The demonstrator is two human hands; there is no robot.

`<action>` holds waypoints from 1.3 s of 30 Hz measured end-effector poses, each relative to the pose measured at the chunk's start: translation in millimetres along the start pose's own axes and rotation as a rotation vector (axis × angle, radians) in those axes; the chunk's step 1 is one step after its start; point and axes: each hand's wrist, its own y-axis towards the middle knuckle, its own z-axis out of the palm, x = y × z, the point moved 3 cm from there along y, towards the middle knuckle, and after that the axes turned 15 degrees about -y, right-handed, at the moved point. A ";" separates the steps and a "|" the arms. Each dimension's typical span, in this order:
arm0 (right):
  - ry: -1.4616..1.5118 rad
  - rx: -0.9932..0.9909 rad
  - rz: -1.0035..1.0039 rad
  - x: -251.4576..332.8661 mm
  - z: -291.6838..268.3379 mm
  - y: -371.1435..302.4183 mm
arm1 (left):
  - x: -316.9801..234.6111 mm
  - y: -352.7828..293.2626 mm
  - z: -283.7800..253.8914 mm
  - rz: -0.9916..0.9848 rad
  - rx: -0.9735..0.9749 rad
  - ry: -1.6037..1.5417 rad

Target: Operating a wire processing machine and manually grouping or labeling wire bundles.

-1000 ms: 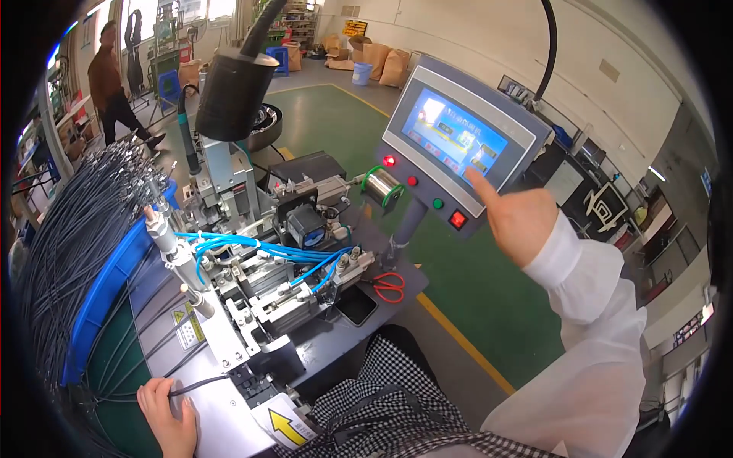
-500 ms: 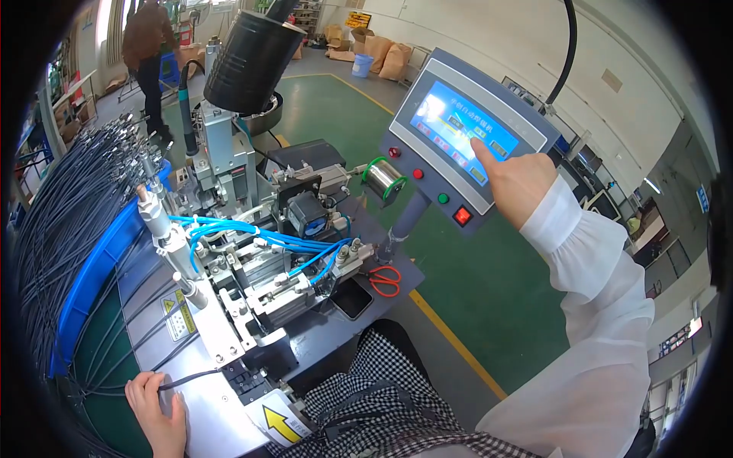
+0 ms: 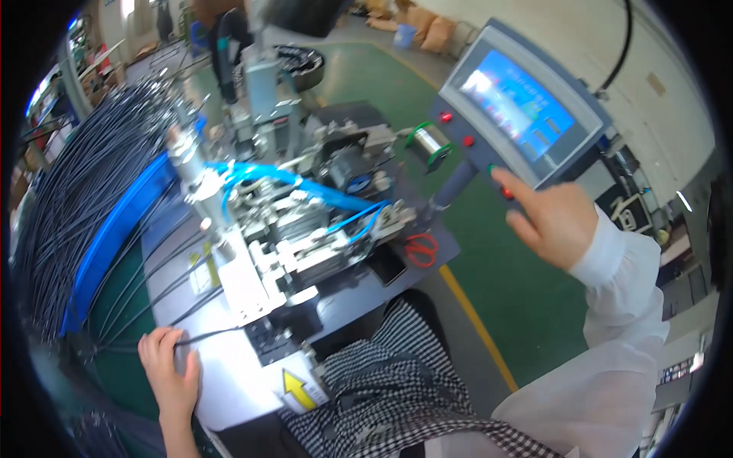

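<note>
Green floor (image 3: 496, 294) borders my workbench (image 3: 229, 382); my left hand (image 3: 169, 374) covers a black cable (image 3: 214, 334), grip unclear; my right hand (image 3: 556, 221) points, empty.

Red-handled scissors (image 3: 421, 250) just beside dark flat device (image 3: 387, 267). Blue bucket (image 3: 405, 35) by brown sacks (image 3: 438, 35). Yellow line (image 3: 477, 328) on green floor (image 3: 508, 294).

Sheer, billowy white right sleeve (image 3: 584, 389) with gathered cuff (image 3: 601, 256), plus black-and-white checked garment (image 3: 393, 374) across the lap.
</note>
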 end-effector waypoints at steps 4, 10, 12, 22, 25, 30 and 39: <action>0.388 -0.018 -0.209 35.4 23.9 6.1 | 0.9 5.1 6.3 0.001 0.006 -0.006; 1.090 -0.311 -0.048 44.7 63.6 95.7 | 1.6 6.4 10.5 0.024 -0.010 -0.024; 1.175 -0.215 0.001 50.9 55.6 140.1 | 3.0 0.7 6.0 -0.004 -0.019 -0.020; 1.038 0.151 -0.351 78.0 45.1 340.1 | 12.5 0.0 4.0 -0.049 -0.052 -0.089; 0.839 -0.091 -0.515 90.9 51.0 366.1 | 9.7 2.3 0.1 -0.073 -0.045 -0.078; 0.759 -0.062 -0.586 113.3 74.9 397.7 | 19.9 5.2 7.2 -0.094 -0.030 -0.100; 0.614 -0.077 -0.596 79.3 110.5 385.4 | 15.5 5.9 9.1 -0.151 0.000 -0.098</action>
